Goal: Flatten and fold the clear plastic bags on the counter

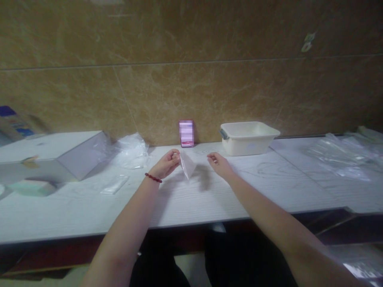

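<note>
My left hand (166,164) is closed in a pinch on the corner of a small clear plastic bag (188,166), which hangs just above the white table (191,199). A red bead bracelet sits on that wrist. My right hand (220,164) hovers a short way to the right of the bag, fingers curled, with nothing visible in them. Both hands are near the middle of the table, in front of a small pink-and-white striped box (186,133) that stands against the wall.
A white plastic tub (248,137) stands at the back right. A large white box (54,155) lies at the left, with crumpled plastic (131,151) beside it and a flat clear packet (115,184) in front. Clear plastic sheets (338,157) cover the right side.
</note>
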The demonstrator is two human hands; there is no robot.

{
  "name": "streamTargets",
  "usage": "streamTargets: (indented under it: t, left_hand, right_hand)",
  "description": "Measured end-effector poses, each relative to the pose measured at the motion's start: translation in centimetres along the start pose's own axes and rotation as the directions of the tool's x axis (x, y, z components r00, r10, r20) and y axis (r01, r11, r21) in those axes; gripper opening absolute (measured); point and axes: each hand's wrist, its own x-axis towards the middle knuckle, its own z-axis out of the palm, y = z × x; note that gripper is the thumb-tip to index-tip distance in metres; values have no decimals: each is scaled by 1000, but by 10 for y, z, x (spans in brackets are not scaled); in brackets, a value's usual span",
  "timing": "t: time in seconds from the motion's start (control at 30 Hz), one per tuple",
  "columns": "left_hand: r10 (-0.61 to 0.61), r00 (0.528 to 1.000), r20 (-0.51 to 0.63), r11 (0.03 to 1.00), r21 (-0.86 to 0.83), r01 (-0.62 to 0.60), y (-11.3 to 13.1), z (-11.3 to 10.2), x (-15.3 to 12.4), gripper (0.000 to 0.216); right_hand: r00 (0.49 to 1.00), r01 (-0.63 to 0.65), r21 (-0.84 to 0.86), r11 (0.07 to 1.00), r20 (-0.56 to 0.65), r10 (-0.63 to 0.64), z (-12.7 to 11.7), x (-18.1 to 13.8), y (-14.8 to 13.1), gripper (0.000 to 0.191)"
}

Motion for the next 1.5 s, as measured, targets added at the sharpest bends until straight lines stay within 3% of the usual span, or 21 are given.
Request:
streamTargets:
  t: [0.2,0.47,0.6,0.9,1.03,1.27,1.37,1.5]
  left_hand:
    - [-157,978,139,987,-15,161,-7,8,-4,20]
    - [-270,955,121,963,29,269,-15,20,-3,9]
    - [-302,944,132,949,130,286,-18,22,-3,10]
    - [-257,959,116,933,289,215,-30,21,-2,25]
    - [-172,983,63,912,387,134,-32,19,2,31]
    - [14,1000,-10,763,646,-5,-20,9,3,30]
    - [39,999,-37,741,671,-5,-18,4,3,21]
    - [127,986,-108,781,623,-32,-20,-2,4,20]
  right_hand:
    - [982,-77,326,942,187,16,14,-7,-20,22]
    - [968,-87,416,905,250,-22,16,-13,-11,19]
    - [960,-99,461,882,277,-37,10,-14,-14,22]
    - [947,-130,437,890,321,-20,5,-14,-9,20]
    - [949,-123,424,897,315,-19,7,-14,-6,20]
    - [974,-159,478,864,218,58,9,-10,-2,19]
    - [975,-190,507,841,200,100,9,-9,2,21]
    - [972,-228,553,801,170,159,8,-7,7,22]
